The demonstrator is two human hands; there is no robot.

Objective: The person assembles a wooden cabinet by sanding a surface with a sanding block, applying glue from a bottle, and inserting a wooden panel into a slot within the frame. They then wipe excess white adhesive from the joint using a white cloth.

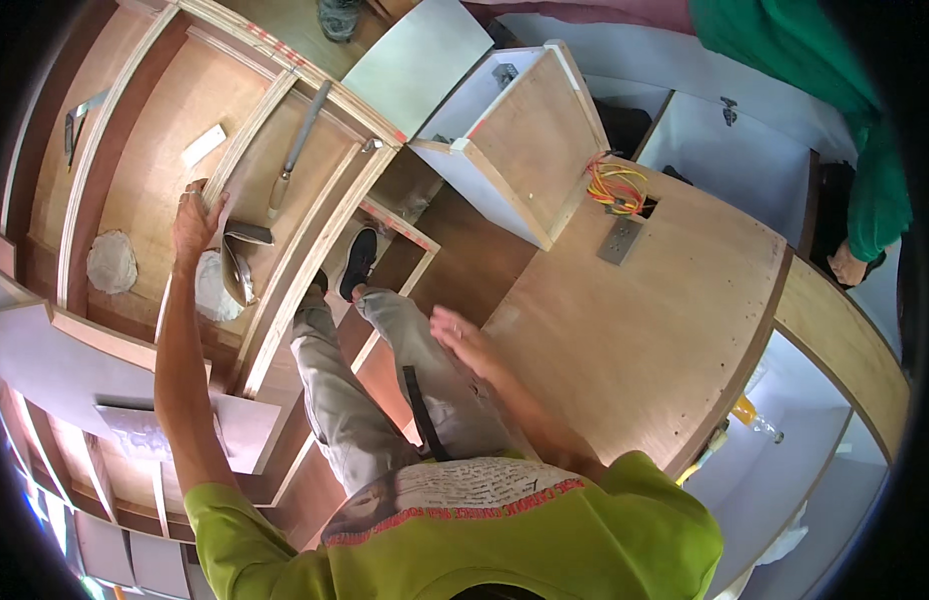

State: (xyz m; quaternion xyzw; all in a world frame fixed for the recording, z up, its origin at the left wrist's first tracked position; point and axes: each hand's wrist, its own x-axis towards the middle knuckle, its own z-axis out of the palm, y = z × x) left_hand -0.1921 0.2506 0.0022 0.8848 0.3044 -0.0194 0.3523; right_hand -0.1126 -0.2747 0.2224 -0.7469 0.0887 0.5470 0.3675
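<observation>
Wooden frame [110, 125] at the person's left, tilted in view — left hand [197, 222] on its crossbar [250, 135], grip clamped over the bar, fingers one side, thumb the other. Right hand [463, 338] holds nothing visible, fingers apart, near the knee and the desk [635, 300]. Progress, judged from here: rails and crossbars in place, bays uncovered; smoothing looks under way, amount left unclear. File [303, 140], white block [204, 146] and curled brown sheet [237, 262] lie in the bays (sheet probably abrasive). Hard to make out: anything under the left palm, what the round pale patches [113, 262] are — far frame end bends into the dark rim, crossbar's lower part behind the forearm.
</observation>
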